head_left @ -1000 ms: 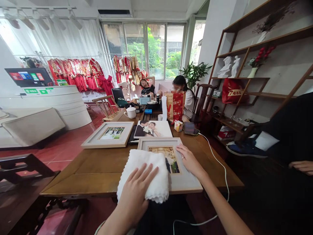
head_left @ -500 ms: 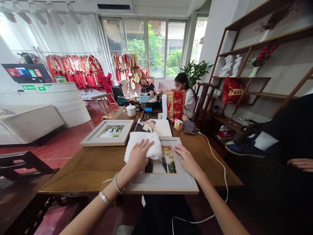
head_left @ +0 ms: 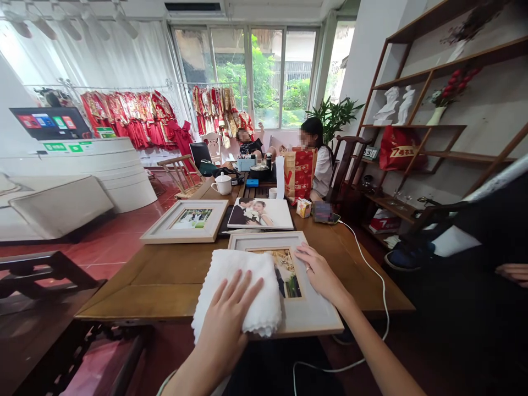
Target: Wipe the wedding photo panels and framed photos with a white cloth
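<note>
A folded white cloth (head_left: 243,297) with a wavy edge covers the left part of a pale picture frame (head_left: 305,311) lying flat at the table's front. Flat on top of the cloth, with fingers spread, is my left hand (head_left: 231,308). My right hand (head_left: 319,272) lies on the frame's upper right border, its fingers stretched out and wearing a ring. Part of the frame's photo (head_left: 291,275) shows right of the cloth. Behind it is an unframed couple's portrait (head_left: 264,214); a second framed picture (head_left: 185,221) lies to its left.
A white cable (head_left: 373,264) runs from a phone (head_left: 325,213) down past the table's right edge. A lidded white cup (head_left: 221,185), a small box (head_left: 304,207) and a red paper bag (head_left: 300,173) stand farther back. Two people sit beyond; a person in black is at right.
My left hand has drawn the cloth down toward me, from the frame's upper left to its lower left. The portrait behind is now uncovered. My right hand stays on the frame.
</note>
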{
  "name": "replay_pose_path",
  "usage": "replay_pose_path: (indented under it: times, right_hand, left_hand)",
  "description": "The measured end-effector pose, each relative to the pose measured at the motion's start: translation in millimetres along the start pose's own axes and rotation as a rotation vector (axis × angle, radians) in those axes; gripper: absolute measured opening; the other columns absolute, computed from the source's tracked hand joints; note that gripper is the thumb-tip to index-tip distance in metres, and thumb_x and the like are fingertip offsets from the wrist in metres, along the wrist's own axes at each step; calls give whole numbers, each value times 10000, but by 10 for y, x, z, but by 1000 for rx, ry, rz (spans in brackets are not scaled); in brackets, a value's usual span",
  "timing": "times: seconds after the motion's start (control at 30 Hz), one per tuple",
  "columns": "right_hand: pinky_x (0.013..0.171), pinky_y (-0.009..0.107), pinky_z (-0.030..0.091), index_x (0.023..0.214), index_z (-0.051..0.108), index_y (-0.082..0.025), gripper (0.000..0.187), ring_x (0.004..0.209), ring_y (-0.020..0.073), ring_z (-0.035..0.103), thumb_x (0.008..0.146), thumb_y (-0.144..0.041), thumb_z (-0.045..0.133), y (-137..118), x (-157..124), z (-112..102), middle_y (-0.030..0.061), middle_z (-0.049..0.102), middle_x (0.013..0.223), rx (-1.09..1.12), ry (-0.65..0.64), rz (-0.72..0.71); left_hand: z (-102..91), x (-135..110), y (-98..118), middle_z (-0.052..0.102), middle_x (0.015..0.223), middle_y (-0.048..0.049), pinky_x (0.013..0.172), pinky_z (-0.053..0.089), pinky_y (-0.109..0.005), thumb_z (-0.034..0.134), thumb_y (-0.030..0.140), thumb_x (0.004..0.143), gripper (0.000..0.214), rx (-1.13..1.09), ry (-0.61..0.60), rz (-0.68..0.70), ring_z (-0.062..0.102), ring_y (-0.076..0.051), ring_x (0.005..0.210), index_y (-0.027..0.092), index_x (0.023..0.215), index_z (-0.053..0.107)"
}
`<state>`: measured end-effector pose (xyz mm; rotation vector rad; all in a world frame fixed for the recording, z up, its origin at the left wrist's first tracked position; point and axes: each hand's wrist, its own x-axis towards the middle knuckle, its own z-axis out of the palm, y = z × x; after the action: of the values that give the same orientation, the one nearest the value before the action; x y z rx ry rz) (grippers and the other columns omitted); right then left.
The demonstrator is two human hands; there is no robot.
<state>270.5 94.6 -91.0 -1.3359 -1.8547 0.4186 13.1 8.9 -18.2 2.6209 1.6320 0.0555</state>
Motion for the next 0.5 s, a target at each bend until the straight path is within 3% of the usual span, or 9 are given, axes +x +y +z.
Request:
replay_pose_path:
  times: [0.13, 0.37, 0.5]
  right_hand:
    - [1129, 473, 270, 1175, 631, -190, 590, 1325, 218, 386, 709, 50, 359, -49, 11, 43, 100, 560, 1298, -25, 17, 31]
    - [1112, 463, 309, 1173, 625, -97, 572, 1315, 244, 400, 709, 59, 330, -99, 67, 33, 161, 550, 1300, -105, -40, 48]
    - [1108, 459, 314, 1155, 644, -162, 579, 1303, 227, 418, 707, 56, 349, -42, 59, 68, 119, 578, 1273, -71, 1, 26]
  left_hand:
    - [-41, 198, -86, 212, 1525, 11, 1145, 155, -450, 453, -31, 523, 980, 14, 23, -23, 111, -223, 1411, 303, 1428, 280]
    - [-140, 840, -354, 314, 1490, -79, 1110, 220, -469, 471, 21, 677, 791, 26, 192, -74, 228, -270, 1384, 251, 1416, 311]
    - [-183, 1118, -443, 345, 1467, -114, 1085, 249, -497, 466, 53, 727, 718, 46, 192, -123, 257, -302, 1367, 223, 1410, 322]
